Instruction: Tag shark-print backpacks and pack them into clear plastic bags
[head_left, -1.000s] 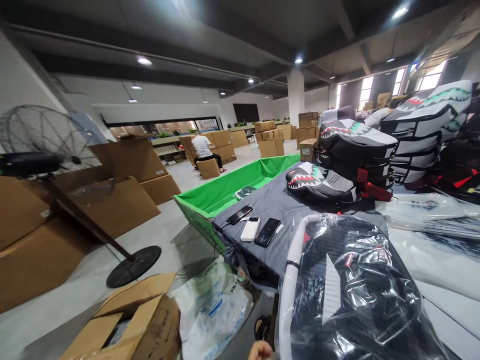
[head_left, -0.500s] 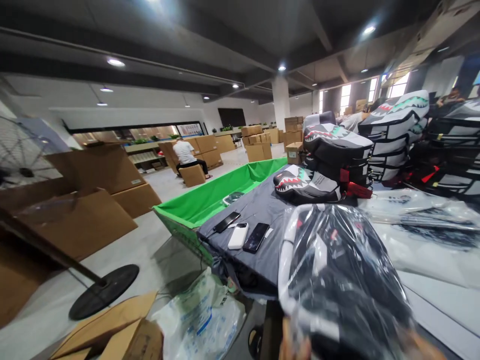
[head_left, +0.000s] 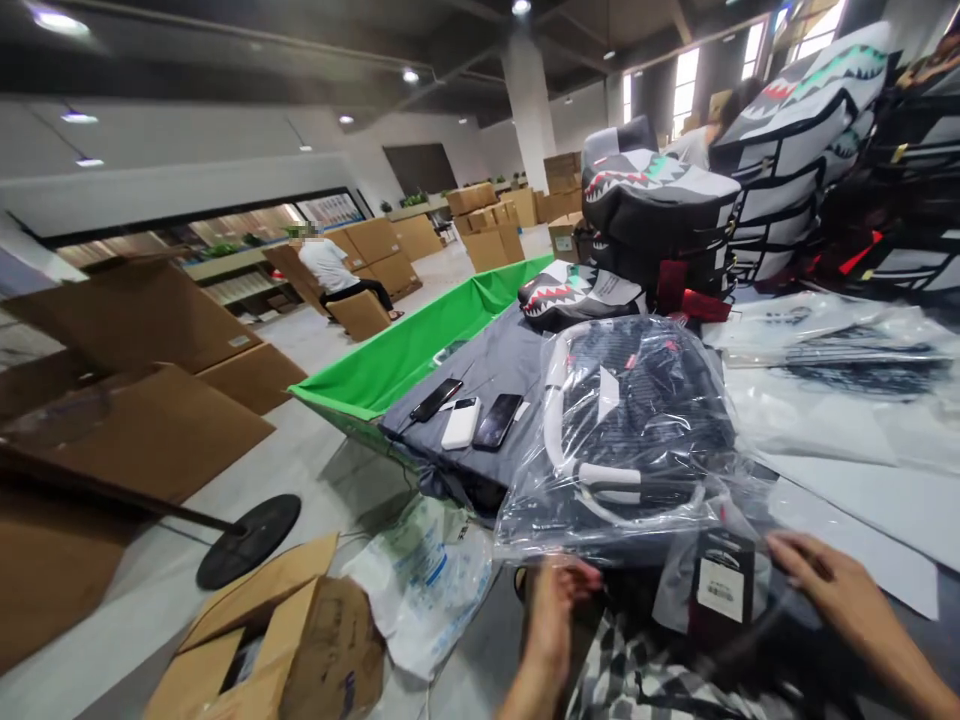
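Note:
A black backpack in a clear plastic bag (head_left: 637, 430) lies on the table in front of me. My left hand (head_left: 559, 600) is curled at the near left edge of the bag's open flap and seems to pinch the plastic. My right hand (head_left: 832, 585) grips the flap at the near right, fingers closed on the film. A black hang tag with a white label (head_left: 721, 585) shows through the flap between my hands.
Two dark phones and a white power bank (head_left: 461, 423) lie on the grey cloth (head_left: 495, 365). Shark-print backpacks (head_left: 652, 190) are stacked behind. A green bin (head_left: 405, 355), an open carton (head_left: 277, 640), a fan base (head_left: 247, 527) and a seated person (head_left: 330, 270) are to the left.
The view has tilted down and left. Both my hands have come into view at the bag's near edge, and the bagged backpack lies flatter on the table.

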